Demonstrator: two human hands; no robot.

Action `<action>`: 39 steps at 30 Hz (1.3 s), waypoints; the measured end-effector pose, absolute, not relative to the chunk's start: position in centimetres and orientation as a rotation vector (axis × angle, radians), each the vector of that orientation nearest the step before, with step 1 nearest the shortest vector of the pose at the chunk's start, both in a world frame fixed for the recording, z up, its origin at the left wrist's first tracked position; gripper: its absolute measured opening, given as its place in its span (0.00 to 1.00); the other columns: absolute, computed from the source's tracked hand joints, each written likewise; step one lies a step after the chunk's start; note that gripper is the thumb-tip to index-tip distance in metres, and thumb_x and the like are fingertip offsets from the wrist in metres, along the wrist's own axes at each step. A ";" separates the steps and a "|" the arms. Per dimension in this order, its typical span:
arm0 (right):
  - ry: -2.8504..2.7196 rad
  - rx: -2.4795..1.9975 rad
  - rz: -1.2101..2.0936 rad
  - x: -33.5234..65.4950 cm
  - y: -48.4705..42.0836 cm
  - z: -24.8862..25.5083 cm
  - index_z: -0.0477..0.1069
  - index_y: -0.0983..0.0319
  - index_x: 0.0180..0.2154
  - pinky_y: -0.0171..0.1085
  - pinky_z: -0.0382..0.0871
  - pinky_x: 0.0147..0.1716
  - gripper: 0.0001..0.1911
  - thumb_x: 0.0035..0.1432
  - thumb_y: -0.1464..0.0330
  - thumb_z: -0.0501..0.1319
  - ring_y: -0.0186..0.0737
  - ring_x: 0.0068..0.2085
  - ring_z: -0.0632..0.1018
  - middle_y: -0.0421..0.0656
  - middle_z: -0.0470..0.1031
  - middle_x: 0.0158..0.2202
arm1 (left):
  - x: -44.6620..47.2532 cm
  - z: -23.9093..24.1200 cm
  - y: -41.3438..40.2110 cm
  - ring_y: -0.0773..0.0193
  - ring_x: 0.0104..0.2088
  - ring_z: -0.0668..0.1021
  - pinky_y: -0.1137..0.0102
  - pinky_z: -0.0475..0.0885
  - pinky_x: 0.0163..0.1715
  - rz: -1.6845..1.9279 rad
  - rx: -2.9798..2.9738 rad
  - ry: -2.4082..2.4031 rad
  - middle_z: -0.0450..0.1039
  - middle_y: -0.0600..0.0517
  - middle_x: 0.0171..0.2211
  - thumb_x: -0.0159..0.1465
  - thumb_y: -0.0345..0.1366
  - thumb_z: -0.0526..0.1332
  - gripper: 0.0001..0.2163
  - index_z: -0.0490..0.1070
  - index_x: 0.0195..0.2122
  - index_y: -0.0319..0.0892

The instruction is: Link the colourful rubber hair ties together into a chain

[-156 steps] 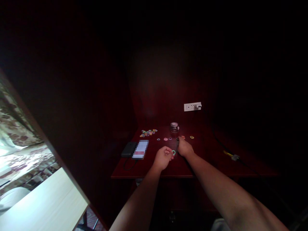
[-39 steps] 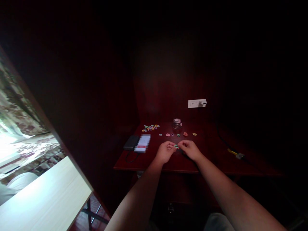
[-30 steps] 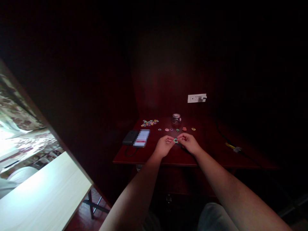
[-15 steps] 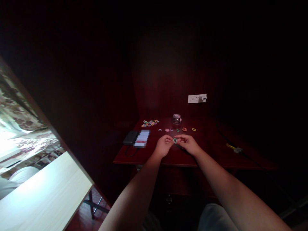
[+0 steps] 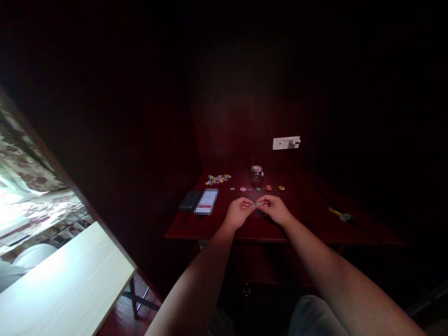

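My left hand (image 5: pixel 238 213) and my right hand (image 5: pixel 276 209) meet over the dark red table (image 5: pixel 315 224), fingertips pinched together on a small green ring (image 5: pixel 256 204) held between them. Behind my hands a row of several small coloured rings (image 5: pixel 258 188) lies on the table. A heap of more coloured rings (image 5: pixel 217 178) sits at the back left. A small glass jar (image 5: pixel 256 173) stands just behind the row.
A dark flat device (image 5: pixel 189 200) with a cable and a blurred white rectangle (image 5: pixel 207 201) lie left of my hands. A white wall socket (image 5: pixel 286 143) holds a plug. A cable with a yellow connector (image 5: pixel 338 214) runs at the right. A pale table (image 5: pixel 63 284) stands lower left.
Five seconds ago my right hand reached toward the row of rings while the left held the green ring alone. Both hands have since come together on it and stayed nearly still.
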State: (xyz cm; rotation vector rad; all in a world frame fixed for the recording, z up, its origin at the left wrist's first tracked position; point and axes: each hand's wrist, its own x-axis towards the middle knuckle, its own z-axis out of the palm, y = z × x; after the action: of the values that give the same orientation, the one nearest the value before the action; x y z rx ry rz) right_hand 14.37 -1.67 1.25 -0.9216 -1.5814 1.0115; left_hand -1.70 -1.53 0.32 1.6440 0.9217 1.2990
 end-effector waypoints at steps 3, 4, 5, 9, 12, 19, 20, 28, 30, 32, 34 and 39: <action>-1.587 -0.922 1.009 14.3 -1.7 1.3 0.69 0.66 0.30 0.28 0.55 0.15 0.17 0.41 0.60 0.65 0.26 0.17 0.63 0.39 0.69 0.20 | -1.8 0.4 -1.5 0.67 0.28 0.74 0.73 0.69 0.30 1.315 1.673 0.952 0.73 0.49 0.27 0.51 0.36 0.64 0.09 0.71 0.31 0.36; -1.589 -0.924 1.009 14.3 -1.8 1.4 0.69 0.66 0.30 0.28 0.55 0.15 0.17 0.41 0.60 0.66 0.26 0.17 0.63 0.39 0.69 0.20 | -1.8 0.5 -1.5 0.68 0.27 0.74 0.73 0.69 0.30 1.320 1.680 0.962 0.73 0.49 0.27 0.51 0.35 0.63 0.08 0.71 0.31 0.36; -1.591 -0.927 1.008 14.3 -1.8 1.4 0.69 0.65 0.30 0.28 0.55 0.15 0.17 0.41 0.60 0.66 0.26 0.17 0.63 0.38 0.69 0.20 | -1.8 0.6 -1.6 0.68 0.27 0.74 0.73 0.69 0.30 1.325 1.685 0.970 0.73 0.49 0.26 0.51 0.35 0.63 0.08 0.71 0.30 0.36; -1.604 -0.942 1.005 14.3 -1.9 1.5 0.70 0.65 0.31 0.29 0.54 0.15 0.18 0.41 0.58 0.65 0.26 0.16 0.62 0.37 0.67 0.18 | -1.8 1.1 -1.9 0.69 0.27 0.73 0.73 0.68 0.30 1.333 1.690 0.974 0.72 0.50 0.26 0.52 0.33 0.62 0.06 0.71 0.31 0.36; -1.608 -0.952 1.001 14.4 -1.9 1.5 0.70 0.65 0.31 0.29 0.54 0.15 0.17 0.41 0.59 0.65 0.27 0.16 0.62 0.35 0.65 0.15 | -1.8 1.2 -2.0 0.68 0.28 0.73 0.73 0.69 0.31 1.338 1.691 0.972 0.72 0.49 0.27 0.53 0.33 0.61 0.06 0.71 0.31 0.36; -1.624 -0.969 0.962 14.5 -1.8 1.5 0.70 0.65 0.28 0.29 0.53 0.15 0.15 0.42 0.60 0.65 0.27 0.16 0.62 0.34 0.62 0.13 | -1.8 0.4 -1.6 0.67 0.29 0.75 0.72 0.70 0.32 1.284 1.708 0.950 0.74 0.47 0.28 0.50 0.34 0.65 0.11 0.71 0.33 0.35; -1.627 -0.973 0.959 14.5 -1.8 1.5 0.70 0.65 0.28 0.29 0.52 0.15 0.15 0.42 0.60 0.65 0.27 0.16 0.61 0.34 0.62 0.13 | -1.7 0.4 -1.6 0.67 0.29 0.75 0.72 0.70 0.31 1.276 1.712 0.956 0.74 0.47 0.28 0.50 0.34 0.64 0.10 0.72 0.33 0.35; -1.624 -0.968 0.968 14.6 -1.7 1.4 0.69 0.65 0.29 0.29 0.53 0.16 0.14 0.42 0.62 0.65 0.28 0.16 0.62 0.33 0.61 0.13 | -1.8 0.8 -1.8 0.66 0.29 0.75 0.72 0.70 0.32 1.272 1.767 0.985 0.74 0.47 0.29 0.54 0.35 0.60 0.08 0.73 0.33 0.36; -1.622 -0.970 0.971 14.6 -1.7 1.3 0.68 0.65 0.29 0.29 0.54 0.16 0.13 0.42 0.62 0.65 0.28 0.16 0.63 0.33 0.61 0.14 | -1.8 1.0 -2.0 0.66 0.29 0.75 0.72 0.70 0.32 1.274 1.776 0.995 0.75 0.47 0.29 0.55 0.35 0.60 0.08 0.73 0.32 0.36; -1.625 -0.974 0.970 14.7 -1.6 1.2 0.69 0.65 0.29 0.29 0.54 0.16 0.13 0.43 0.63 0.64 0.28 0.16 0.63 0.34 0.62 0.14 | -1.8 1.1 -2.1 0.66 0.29 0.75 0.71 0.70 0.31 1.276 1.781 1.001 0.75 0.47 0.28 0.55 0.35 0.60 0.08 0.73 0.32 0.36; -1.629 -0.980 0.967 14.7 -1.5 1.1 0.69 0.65 0.31 0.29 0.55 0.16 0.14 0.43 0.62 0.64 0.28 0.17 0.63 0.35 0.63 0.16 | -1.8 1.2 -2.2 0.65 0.29 0.75 0.71 0.70 0.32 1.275 1.776 0.994 0.75 0.47 0.29 0.55 0.35 0.60 0.08 0.73 0.32 0.36; -1.651 -0.997 0.972 14.7 -1.6 1.2 0.71 0.66 0.33 0.29 0.54 0.16 0.16 0.44 0.61 0.63 0.28 0.17 0.63 0.35 0.64 0.16 | -1.9 1.2 -2.1 0.64 0.31 0.76 0.70 0.71 0.33 1.273 1.767 0.968 0.76 0.46 0.31 0.55 0.35 0.60 0.09 0.74 0.34 0.36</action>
State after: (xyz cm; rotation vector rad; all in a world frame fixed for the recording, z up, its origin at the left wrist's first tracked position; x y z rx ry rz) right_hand 14.71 -1.56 1.16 -0.9973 -1.6509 0.9718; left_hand -1.89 -2.14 1.17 1.7674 0.9685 1.2733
